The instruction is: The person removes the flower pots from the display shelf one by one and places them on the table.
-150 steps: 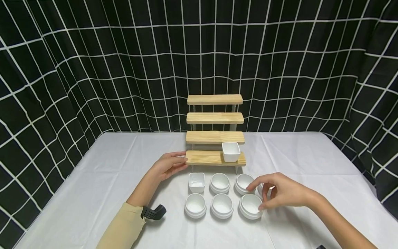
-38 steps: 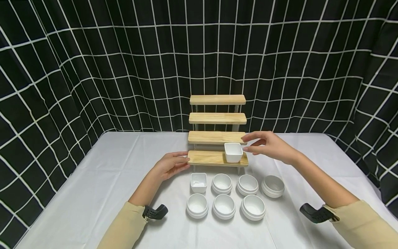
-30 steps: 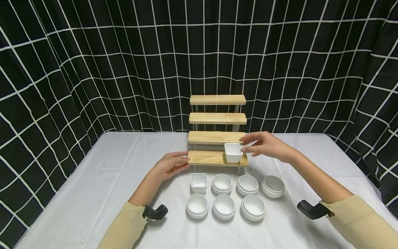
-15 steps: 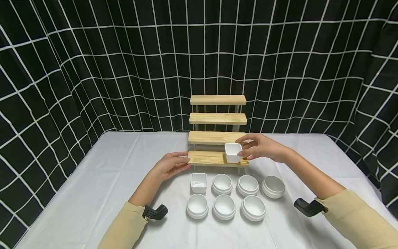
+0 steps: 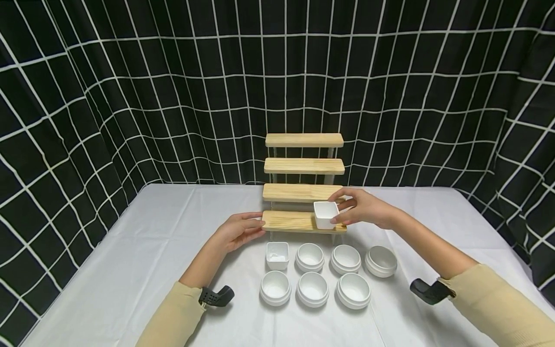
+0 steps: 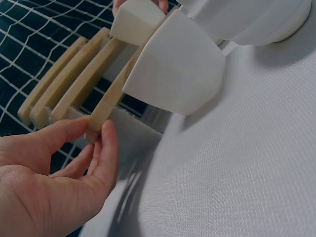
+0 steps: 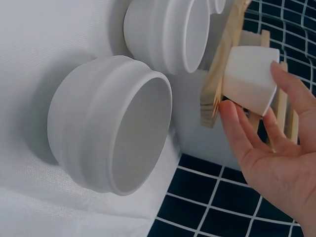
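Observation:
A four-tier wooden display stand (image 5: pixel 288 220) stands at the middle of the table. My left hand (image 5: pixel 237 232) pinches the left end of its lowest shelf; in the left wrist view the thumb and fingers are on the shelf end (image 6: pixel 104 109). On the right part of that shelf sits a small white square bowl (image 5: pixel 323 220). My right hand (image 5: pixel 366 210) holds this bowl by its right side, thumb in front and index finger behind. The right wrist view shows its fingers (image 7: pixel 232 121) at the bowl's lower edge, beside the shelf.
A second white square bowl (image 5: pixel 277 262) stands on the white-covered table (image 5: pixel 143 260) in front of the stand. Several white round bowls (image 5: pixel 312 289) stand in two rows to its right and nearer. A black curtain with a white grid (image 5: pixel 208 96) hangs behind.
My right hand has moved from the round bowls up to the shelf, then left onto the square bowl, and now grips it. The bowl has shifted very slightly. My left hand stays put.

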